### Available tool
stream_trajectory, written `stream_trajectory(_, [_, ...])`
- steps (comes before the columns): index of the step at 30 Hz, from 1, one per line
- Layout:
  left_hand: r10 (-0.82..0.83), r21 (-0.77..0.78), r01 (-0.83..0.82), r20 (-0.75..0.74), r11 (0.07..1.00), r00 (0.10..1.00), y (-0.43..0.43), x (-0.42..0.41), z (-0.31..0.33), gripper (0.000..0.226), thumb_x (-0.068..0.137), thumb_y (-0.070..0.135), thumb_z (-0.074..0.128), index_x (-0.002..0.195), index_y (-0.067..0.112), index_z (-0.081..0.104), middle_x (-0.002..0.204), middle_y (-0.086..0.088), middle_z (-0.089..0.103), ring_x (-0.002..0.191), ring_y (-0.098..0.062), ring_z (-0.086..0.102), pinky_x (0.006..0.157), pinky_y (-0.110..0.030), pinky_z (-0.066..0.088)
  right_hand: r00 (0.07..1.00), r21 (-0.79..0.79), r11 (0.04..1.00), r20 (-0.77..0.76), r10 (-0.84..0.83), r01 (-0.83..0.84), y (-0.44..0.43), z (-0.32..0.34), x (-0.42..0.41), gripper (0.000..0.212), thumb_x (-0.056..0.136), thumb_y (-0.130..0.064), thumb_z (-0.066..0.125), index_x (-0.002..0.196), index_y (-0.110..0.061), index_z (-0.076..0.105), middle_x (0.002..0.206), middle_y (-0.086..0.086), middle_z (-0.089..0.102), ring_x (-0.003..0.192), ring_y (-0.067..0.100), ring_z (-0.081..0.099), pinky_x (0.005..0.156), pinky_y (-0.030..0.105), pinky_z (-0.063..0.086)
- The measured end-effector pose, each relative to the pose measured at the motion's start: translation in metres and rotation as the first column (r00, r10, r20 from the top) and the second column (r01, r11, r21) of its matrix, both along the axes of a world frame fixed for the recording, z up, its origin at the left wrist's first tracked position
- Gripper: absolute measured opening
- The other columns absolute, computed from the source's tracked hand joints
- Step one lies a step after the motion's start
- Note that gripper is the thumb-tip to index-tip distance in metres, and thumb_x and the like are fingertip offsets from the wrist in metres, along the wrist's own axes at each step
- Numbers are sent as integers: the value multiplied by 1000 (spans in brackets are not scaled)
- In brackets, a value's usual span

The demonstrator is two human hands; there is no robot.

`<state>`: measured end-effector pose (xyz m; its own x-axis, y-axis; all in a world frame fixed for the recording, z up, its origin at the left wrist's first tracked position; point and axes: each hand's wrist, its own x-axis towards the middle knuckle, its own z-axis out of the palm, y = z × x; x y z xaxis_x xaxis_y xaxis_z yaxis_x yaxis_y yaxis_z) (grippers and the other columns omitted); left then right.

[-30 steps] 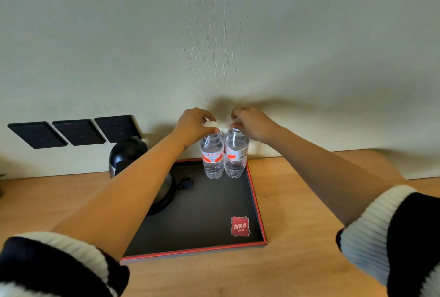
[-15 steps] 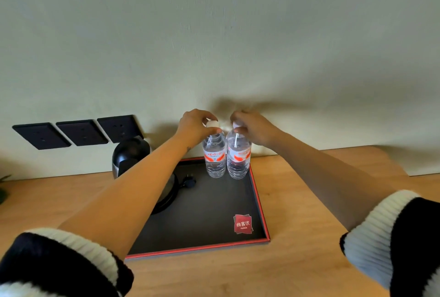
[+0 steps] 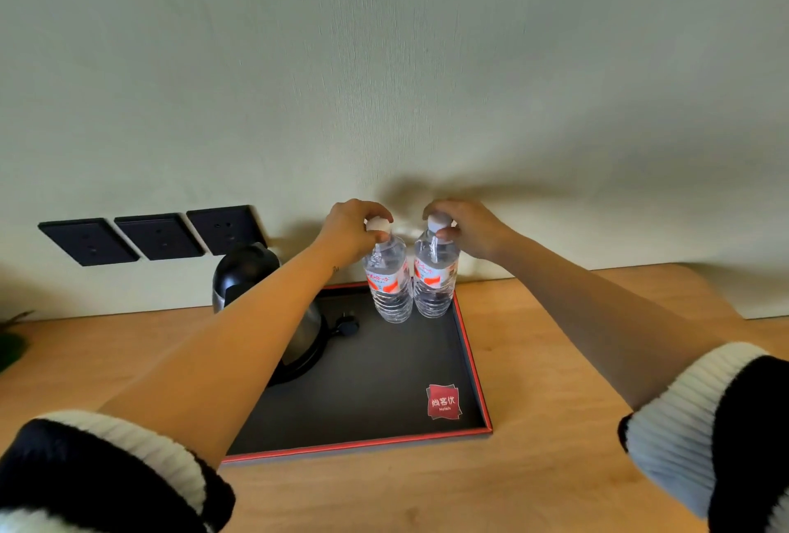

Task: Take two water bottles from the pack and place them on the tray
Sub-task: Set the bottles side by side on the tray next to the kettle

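At the far right corner of the tray (image 3: 471, 366), the fingers of the left hand (image 3: 348, 231) curl down around the white cap of the left bottle (image 3: 387, 280), thumb and fingertips pinching the neck just under the cap, while the right hand (image 3: 467, 227) grips the right bottle (image 3: 434, 274) the same way, its fingers bent over the cap and the thumb pressed against the neck on the side nearer the camera. Both bottles stand upright on the tray's dark surface, close against its far edge, the two so near each other that their sides look to be touching; each is clear, ribbed in the lower half and wrapped with a red and white label. The right bottle stands just inside the tray's red right rim. From the hands, two bare forearms run back toward the camera to pushed-up sleeves, black with white ribbed cuffs. On the tray's left part, partly hidden behind the left forearm, sits a kettle (image 3: 256, 289) with a black lid, and a small black plug (image 3: 346, 326) lies on the tray between the kettle and the bottles. A red square logo (image 3: 443, 401) marks the tray's near right corner. The tray rests on a wooden counter (image 3: 533, 477) against a pale wall, where three black wall sockets (image 3: 158, 235) sit in a row above and left of the tray.
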<state>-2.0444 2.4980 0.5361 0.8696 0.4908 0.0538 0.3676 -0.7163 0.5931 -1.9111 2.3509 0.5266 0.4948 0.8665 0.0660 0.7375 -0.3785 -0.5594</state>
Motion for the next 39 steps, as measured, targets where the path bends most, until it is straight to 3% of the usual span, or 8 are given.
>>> stream_trajectory(3, [-31,-13,31,4,999,1000,-3,2,0,25,75,12,72,99,17,70,106,-10,70,77,-16,54,70,-18,39,1000,-10,1000,-6,-18,18,-2,0,3,32,81,0,58,113,-6,56,114,18,62,102,33,54,83,34,42])
stream_trajectory(9, [46,45,-47,29,998,999,-9,11,-1,31,75,20,71,104,9,66,106,-17,68,96,-31,60,77,-27,40,999,8,999,26,-46,46,0,0,-1,30,82,-1,55,111,-6,56,115,20,62,103,35,55,83,37,44])
stream_trajectory(14, [112,0,-112,65,994,992,-12,18,0,31,77,19,69,103,5,63,107,-19,65,97,-30,58,75,-28,40,995,2,997,63,-77,77,4,1,-2,30,82,-2,54,112,-6,56,114,22,62,103,37,56,86,43,48])
stream_trajectory(17, [90,12,-90,51,996,995,-14,23,3,28,78,15,68,103,3,63,110,-20,64,99,-31,58,76,-27,39,1000,26,1000,27,-2,1,3,3,-1,34,79,11,47,107,-5,59,112,19,63,103,34,55,79,32,43])
stream_trajectory(20, [62,12,-63,31,998,998,-15,25,5,27,78,13,67,104,3,63,112,-19,63,100,-31,57,75,-26,38,994,-11,994,16,112,-112,1,9,4,39,76,17,43,105,-2,61,112,18,63,103,35,55,85,40,45])
stream_trajectory(26, [8,3,-8,-25,1000,1000,-10,17,7,35,76,17,71,108,6,61,114,-16,62,104,-30,56,79,-29,39,999,10,999,5,42,-42,2,4,0,30,78,-6,65,107,-6,58,111,16,63,99,31,56,84,40,46])
stream_trajectory(32, [10,19,-10,-36,1000,999,-14,17,2,25,76,13,70,99,4,65,109,-18,66,101,-32,58,74,-27,38,998,39,998,53,-44,42,9,3,-5,26,76,-5,66,102,-3,61,105,19,67,97,32,59,79,36,45])
stream_trajectory(39, [44,4,-44,22,999,999,-18,25,-2,31,76,17,72,103,2,63,115,-18,63,105,-31,56,79,-27,38,998,77,995,26,-63,61,1,3,-2,25,75,-6,68,99,-4,62,102,17,68,88,26,57,74,32,42])
